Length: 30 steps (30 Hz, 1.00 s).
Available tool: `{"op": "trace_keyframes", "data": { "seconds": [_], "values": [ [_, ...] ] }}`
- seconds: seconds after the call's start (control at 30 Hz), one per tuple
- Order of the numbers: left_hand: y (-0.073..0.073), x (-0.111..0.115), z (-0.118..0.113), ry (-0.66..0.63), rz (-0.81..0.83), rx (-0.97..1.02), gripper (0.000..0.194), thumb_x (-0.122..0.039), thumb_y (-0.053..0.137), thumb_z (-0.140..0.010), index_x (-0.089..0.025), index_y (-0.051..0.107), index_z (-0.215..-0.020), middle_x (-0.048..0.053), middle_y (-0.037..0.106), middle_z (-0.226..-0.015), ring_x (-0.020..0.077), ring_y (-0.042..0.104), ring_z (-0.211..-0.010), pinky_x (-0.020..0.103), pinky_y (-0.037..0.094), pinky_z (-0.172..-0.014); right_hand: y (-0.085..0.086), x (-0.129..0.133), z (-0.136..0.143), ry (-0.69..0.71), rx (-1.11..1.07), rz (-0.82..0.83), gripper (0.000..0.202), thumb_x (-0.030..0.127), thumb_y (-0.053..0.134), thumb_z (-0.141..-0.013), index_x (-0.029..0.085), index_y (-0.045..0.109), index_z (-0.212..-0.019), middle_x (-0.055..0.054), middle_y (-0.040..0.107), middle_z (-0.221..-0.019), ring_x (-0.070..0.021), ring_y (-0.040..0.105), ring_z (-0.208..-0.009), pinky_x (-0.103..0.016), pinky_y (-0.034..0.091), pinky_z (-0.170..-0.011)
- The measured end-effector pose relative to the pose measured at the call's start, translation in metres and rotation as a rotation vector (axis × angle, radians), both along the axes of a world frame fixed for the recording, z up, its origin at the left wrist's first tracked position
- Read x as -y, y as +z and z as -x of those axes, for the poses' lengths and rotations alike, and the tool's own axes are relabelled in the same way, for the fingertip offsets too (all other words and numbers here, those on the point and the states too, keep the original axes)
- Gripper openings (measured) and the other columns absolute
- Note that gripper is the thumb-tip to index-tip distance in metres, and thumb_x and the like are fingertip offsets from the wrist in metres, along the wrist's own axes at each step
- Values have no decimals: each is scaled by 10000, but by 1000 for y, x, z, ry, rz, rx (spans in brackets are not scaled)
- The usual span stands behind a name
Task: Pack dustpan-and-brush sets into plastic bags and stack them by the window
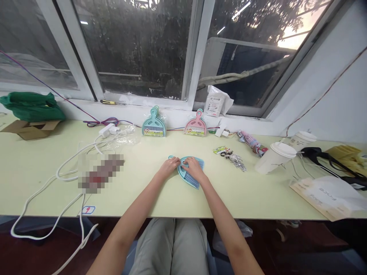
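A small blue dustpan and brush set [188,176] lies on the pale green table [137,191] in front of me, its handle end to the left and its bristles to the right. My left hand [170,166] is closed round the handle end. My right hand [192,167] rests on the middle of the set, its fingers bent inward and gripping it. Behind, against the window ledge, stand a stack of teal dustpan sets [154,124] and a stack of pink ones [195,125], both with yellow-green labels.
White cables [59,173] and a pixelated object [100,173] lie at the left. Key rings [236,161] are at the right, near paper cups [273,157], a tissue pack [327,194] and black straps [329,158]. A green bag [31,107] sits far left.
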<state>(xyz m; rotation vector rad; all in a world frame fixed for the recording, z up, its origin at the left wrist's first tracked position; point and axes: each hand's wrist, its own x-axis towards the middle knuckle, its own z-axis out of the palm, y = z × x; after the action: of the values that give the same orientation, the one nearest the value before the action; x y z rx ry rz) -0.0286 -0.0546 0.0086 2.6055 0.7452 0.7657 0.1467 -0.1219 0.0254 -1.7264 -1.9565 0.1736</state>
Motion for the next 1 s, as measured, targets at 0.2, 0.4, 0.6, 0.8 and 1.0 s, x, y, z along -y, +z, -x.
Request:
{"op": "trace_keyframes", "data": {
  "seconds": [0.2, 0.4, 0.6, 0.8, 1.0],
  "values": [
    [5, -1, -10, 424, 170, 549, 558, -165, 564, -788, -225, 480, -1336, 139, 401, -1431, 301, 364, -1337, 494, 317, -1084, 8, -30, 12, -177, -172, -83, 145, 269, 624, -765, 176, 691, -853, -60, 706, -949, -223, 574, -1007, -309, 404, -922],
    [13, -34, -20, 201, 851, 780, 445, -249, 750, -641, -199, 628, -1066, 106, 642, -1143, 293, 566, -1143, 412, 417, -995, 23, -72, 0, -342, -457, -255, 255, 272, 466, -855, 183, 703, -885, -83, 706, -965, -217, 601, -955, -339, 419, -933],
    [4, -58, 0, 344, 1138, 1010, 351, -241, 774, -585, -160, 645, -900, 86, 682, -889, 235, 657, -893, 330, 508, -792, 9, -58, -100, -880, -187, -190, 443, 205, 453, -851, 58, 554, -1256, -268, 425, -1416, -365, 319, -1352, -546, 250, -1065],
    [4, -64, 6, 377, 1191, 1122, 371, -195, 733, -626, -220, 631, -982, 44, 677, -925, 174, 655, -794, 255, 502, -653, -2, -55, -122, -294, -38, 41, 333, 87, 412, -813, 141, 674, -1011, -150, 661, -1174, -263, 552, -1160, -548, 140, -1123],
    [4, -66, 2, 373, 1186, 1141, 350, -164, 714, -647, -228, 630, -980, 37, 682, -951, 174, 647, -841, 251, 505, -681, -15, -33, -91, -282, -126, -65, 348, 165, 384, -863, 233, 685, -1026, -36, 721, -1005, -190, 625, -951, -360, 381, -982]
  ]
}}
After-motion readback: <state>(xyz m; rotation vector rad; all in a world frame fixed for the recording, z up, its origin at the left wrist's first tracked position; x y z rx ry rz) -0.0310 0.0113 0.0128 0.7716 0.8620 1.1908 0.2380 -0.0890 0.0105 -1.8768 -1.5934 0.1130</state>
